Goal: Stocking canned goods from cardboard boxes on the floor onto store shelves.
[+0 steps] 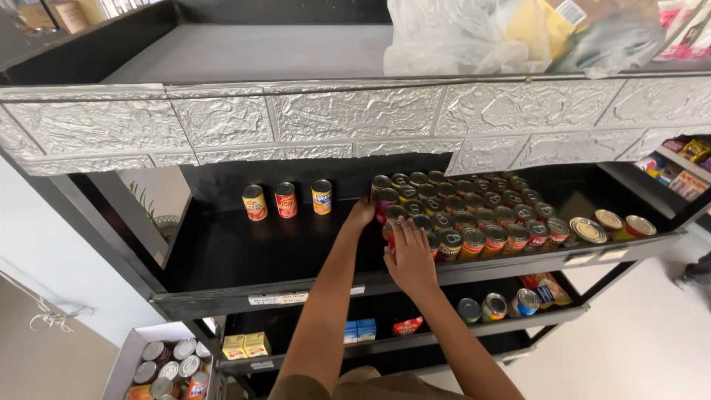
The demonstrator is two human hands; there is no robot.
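Both of my arms reach into a black shelf (pixel 252 255). My left hand (pixel 361 213) touches the left edge of a dense block of small tin cans (pixel 474 215), at a can in its back rows. My right hand (pixel 409 255) rests against the front left corner of the same block, its fingers on a can with a red label (pixel 391 231). Whether either hand fully grips a can is hidden by the fingers. Three separate cans (pixel 286 199) stand in a row farther left at the back of the shelf.
A silver stone-patterned panel (pixel 355 115) fronts the shelf above, which holds a plastic bag (pixel 474 33). Lower shelves hold a few cans (pixel 495 306) and small boxes (pixel 246 345). A box of cans (pixel 167 367) stands at bottom left. Three cans lie on their sides (pixel 613 224) at right.
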